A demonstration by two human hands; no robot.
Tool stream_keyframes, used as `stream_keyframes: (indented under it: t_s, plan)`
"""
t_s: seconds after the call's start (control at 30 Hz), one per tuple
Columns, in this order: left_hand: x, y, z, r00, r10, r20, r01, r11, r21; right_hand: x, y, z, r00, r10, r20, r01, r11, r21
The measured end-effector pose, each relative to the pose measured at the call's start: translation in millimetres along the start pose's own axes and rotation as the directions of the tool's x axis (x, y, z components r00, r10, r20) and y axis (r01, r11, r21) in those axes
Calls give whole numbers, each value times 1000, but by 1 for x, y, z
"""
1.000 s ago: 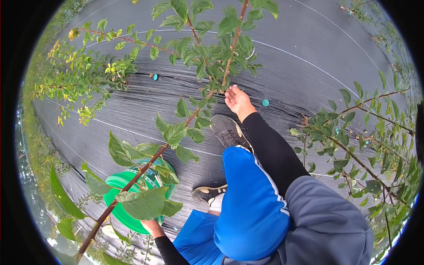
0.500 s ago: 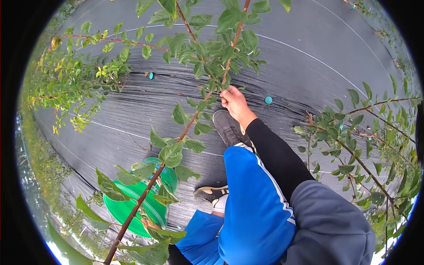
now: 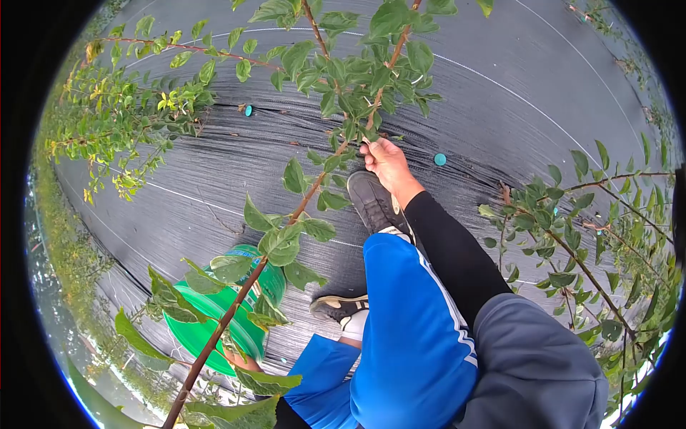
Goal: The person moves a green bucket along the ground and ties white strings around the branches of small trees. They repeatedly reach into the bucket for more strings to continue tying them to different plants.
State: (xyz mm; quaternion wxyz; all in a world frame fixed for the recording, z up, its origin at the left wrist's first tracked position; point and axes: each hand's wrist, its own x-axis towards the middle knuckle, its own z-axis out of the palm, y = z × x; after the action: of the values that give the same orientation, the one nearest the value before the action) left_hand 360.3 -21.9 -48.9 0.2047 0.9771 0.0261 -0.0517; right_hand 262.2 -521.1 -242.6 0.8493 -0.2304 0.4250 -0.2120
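Note:
A woody branch (image 3: 291, 214) with green leaves rises through the middle of the view and forks near the top. My right hand (image 3: 389, 166) is at the fork, with thumb and fingers pinched together beside the stem among the leaves. What lies between the fingertips is too small to make out. At the lower left is a green bucket (image 3: 191, 325), partly covered by the branch and its leaves. My left hand (image 3: 243, 362) is at the bucket's lower edge; leaves and the branch hide its fingers.
Black ground fabric (image 3: 471, 107) with white lines covers the ground. Turquoise discs (image 3: 440, 159) dot it. Another leafy plant (image 3: 572, 222) stands at the right, and a bushy one (image 3: 132, 121) at the left. My shoes (image 3: 373, 200) are beneath the branch.
The view has shifted slightly, and the upper branch and my right hand appear a little further right and lower. My right hand stays pinched at the same fork.

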Motion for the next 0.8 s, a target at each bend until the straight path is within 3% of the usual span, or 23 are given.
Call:
stream_keyframes:
  t_s: [0.13, 0.23, 0.27, 0.33, 0.4, 0.47, 0.53, 0.8]
  plan:
    - [-5, 52, -4, 980, -199, 28, 201, 976, -80, 5, 1, -6, 1000, -24, 16, 25, 996, -81]
    - [-4, 66, -8, 963, -260, 69, 260, 966, 13, 8, 0, 2, 997, -52, -65, 47, 996, -76]
    - [-5, 61, -7, 963, -262, 67, 261, 965, 13, 8, 1, 4, 995, -26, -100, 28, 999, 18]
    - [-8, 48, -4, 998, -56, 0, 56, 998, -3, 7, 3, 8, 991, 7, -131, 8, 994, 113]
    - [-10, 44, -5, 999, -36, 2, 36, 999, -7, 6, 5, 8, 986, 46, -163, 0, 962, 273]
    - [-11, 47, -7, 1000, -15, 9, 15, 1000, -11, 6, 8, 8, 983, 46, -180, 10, 954, 300]
    - [-7, 71, -11, 968, -225, 114, 234, 970, -72, 6, 9, 10, 979, 45, -196, 22, 944, 328]
    - [-7, 43, -2, 993, -116, 14, 117, 990, -74, 2, 7, 6, 988, 15, -151, 28, 959, 282]
